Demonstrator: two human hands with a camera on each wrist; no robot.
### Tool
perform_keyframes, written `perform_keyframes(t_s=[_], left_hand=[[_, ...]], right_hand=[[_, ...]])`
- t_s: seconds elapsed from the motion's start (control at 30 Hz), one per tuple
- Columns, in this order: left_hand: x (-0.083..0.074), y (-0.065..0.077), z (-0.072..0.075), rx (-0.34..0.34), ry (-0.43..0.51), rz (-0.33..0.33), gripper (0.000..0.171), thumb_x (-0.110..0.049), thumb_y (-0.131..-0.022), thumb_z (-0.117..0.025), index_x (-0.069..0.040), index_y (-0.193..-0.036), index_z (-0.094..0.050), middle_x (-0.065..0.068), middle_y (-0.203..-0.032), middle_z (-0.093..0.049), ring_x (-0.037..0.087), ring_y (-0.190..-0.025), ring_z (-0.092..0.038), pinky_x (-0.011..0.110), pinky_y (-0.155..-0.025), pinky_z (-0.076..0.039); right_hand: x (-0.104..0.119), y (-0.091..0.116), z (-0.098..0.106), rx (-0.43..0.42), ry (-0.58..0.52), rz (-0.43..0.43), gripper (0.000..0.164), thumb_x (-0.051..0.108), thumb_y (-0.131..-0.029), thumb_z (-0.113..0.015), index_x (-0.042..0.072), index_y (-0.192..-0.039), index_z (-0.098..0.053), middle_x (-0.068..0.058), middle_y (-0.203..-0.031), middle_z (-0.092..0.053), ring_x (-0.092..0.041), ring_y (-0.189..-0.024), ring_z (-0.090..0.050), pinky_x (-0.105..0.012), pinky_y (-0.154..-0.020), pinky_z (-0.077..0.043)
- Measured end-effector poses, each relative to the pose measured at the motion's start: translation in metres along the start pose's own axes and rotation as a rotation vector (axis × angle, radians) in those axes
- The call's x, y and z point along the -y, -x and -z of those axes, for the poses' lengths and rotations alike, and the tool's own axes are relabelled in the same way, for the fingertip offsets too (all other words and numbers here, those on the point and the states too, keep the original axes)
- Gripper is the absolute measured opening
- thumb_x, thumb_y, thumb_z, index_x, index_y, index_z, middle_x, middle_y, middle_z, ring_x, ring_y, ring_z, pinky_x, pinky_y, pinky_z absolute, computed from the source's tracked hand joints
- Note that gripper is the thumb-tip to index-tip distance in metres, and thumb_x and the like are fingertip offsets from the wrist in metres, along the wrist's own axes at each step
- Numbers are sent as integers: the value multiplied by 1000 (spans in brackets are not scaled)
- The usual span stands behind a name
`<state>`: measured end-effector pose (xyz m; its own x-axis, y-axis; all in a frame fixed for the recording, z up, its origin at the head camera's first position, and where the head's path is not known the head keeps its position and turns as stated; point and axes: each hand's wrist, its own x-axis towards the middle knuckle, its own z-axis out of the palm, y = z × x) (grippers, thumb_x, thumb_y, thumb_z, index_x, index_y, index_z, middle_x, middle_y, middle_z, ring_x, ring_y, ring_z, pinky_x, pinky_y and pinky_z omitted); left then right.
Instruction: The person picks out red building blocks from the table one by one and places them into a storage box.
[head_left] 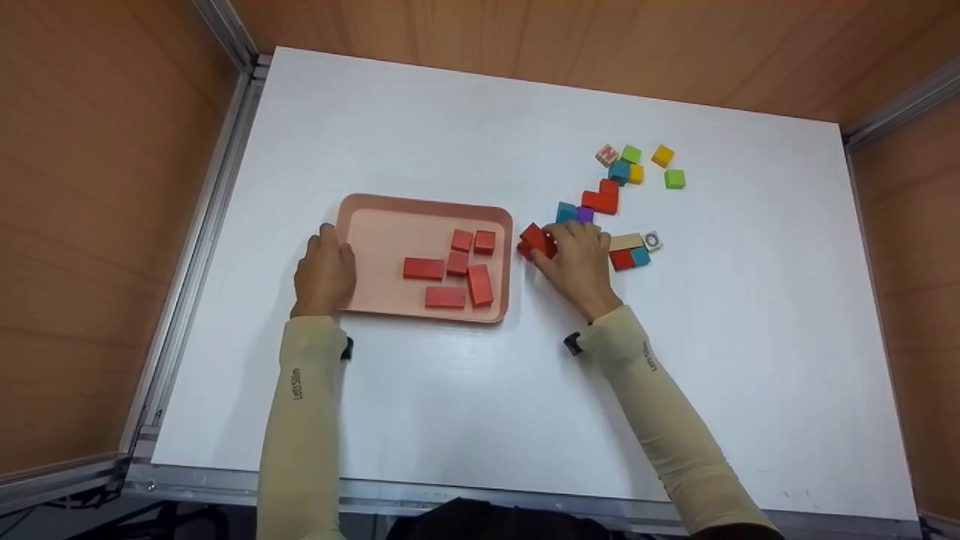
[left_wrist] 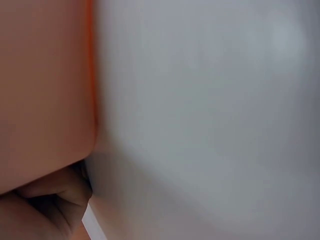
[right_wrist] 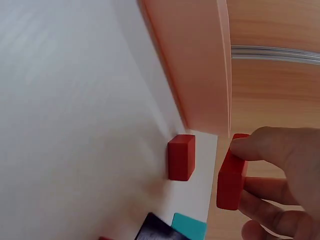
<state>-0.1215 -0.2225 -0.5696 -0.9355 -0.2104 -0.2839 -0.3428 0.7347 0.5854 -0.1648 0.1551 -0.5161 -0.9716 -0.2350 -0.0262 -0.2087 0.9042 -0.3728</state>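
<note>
At the left end of a pink tray [head_left: 420, 201], my left hand [head_left: 324, 276] grips the rim. The left wrist view shows curled fingers [left_wrist: 65, 195] against the tray's wall [left_wrist: 45, 90]. Several red blocks lie in the right half of the tray, among them a long red block [head_left: 445, 297] and a red cube [head_left: 485, 241]. Just off the tray's right end, my right hand [head_left: 576, 262] pinches a red block [right_wrist: 232, 180] between thumb and fingers, held above the table. Another red block [right_wrist: 181, 157] lies on the table beside the tray.
Past the right hand are a blue block [head_left: 566, 212], a purple block [head_left: 585, 215], and red blocks [head_left: 600, 201]. A beige block [head_left: 625, 241] lies by a letter cube [head_left: 652, 241]. Green and yellow cubes [head_left: 662, 156] are farther back. Wooden walls [head_left: 105, 225] border the white table [head_left: 450, 420].
</note>
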Motion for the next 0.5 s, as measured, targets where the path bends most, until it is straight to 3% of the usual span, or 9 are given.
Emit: perform_keyframes(t_s=[0.23,0.5], left_hand=[[-1,0,-1,-15,2,-35,29,-20,-108,-36,1,-127,-39,22,-107,-48,45,-91,-57,57,-77,-46],[-1,1,-1,-23,3,-11,33,-20,-108,-37,2,-132,-39,23,-109,-50,43,-91,-58,56,-78,-46]], right_hand=[[23,-17,-1,-10,6,86,47,40,-92,-72,9,-126,-66,-11,-118,-64,-29,-107,-50,-45,-84,-33],[50,-30,-3,65,13,140,47,39,-94,-70,10,-130,-64,-9,-119,-62,-28,-107,-49,-44,-88,-33]])
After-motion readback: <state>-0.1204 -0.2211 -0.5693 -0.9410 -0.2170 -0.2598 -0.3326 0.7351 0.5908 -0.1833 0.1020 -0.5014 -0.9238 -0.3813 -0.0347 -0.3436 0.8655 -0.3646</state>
